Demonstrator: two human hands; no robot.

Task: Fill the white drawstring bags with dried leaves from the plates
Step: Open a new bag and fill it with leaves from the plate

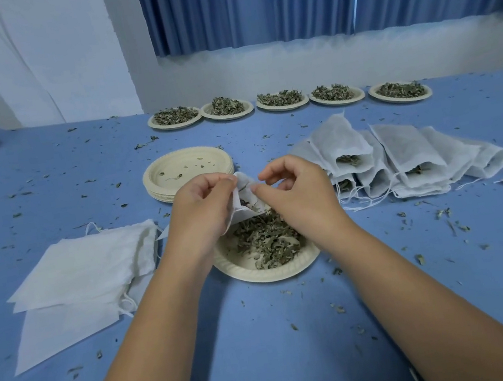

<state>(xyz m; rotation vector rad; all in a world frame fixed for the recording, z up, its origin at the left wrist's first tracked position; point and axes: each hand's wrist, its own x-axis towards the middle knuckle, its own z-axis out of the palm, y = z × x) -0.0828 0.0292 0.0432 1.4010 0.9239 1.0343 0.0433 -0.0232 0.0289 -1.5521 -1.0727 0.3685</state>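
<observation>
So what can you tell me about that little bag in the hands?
The bag is small, white, of thin gauzy cloth. The left hand grips one side, the right hand pinches the other, holding its mouth open; a few dried leaves show inside. It hangs tilted over the plate of leaves, largely hidden by the hands.

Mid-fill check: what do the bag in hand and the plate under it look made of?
The white drawstring bag: probably thin matte non-woven or gauze-like fabric; it folds limply and creases softly. The plate under it: cream, matte, likely moulded paper pulp, judging by its dull thick rim; foam cannot be ruled out.
</observation>
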